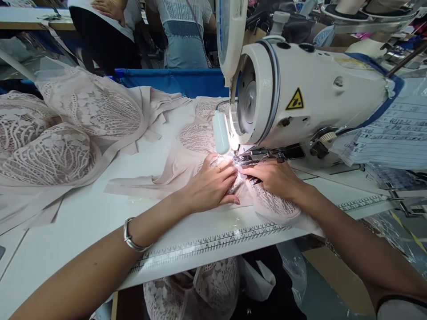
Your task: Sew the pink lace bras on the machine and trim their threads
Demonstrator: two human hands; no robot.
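My left hand point(210, 184) lies flat on a pale pink lace bra point(196, 138) spread on the white table point(83, 218), fingers stretched toward the needle area, a ring on one finger and a silver bracelet on the wrist. My right hand point(271, 178) presses the same lace piece just right of the presser foot point(248, 159) of the white sewing machine point(300, 93), fingers close together and pinching the fabric edge. A small lamp point(221, 132) lights the spot brightly.
A heap of finished pink lace bras point(66, 129) fills the table's left. A printed ruler strip point(216, 240) runs along the front edge. Paper sheets point(393, 138) lie to the right. More lace hangs below the table point(200, 289). People point(183, 31) stand behind a blue bin.
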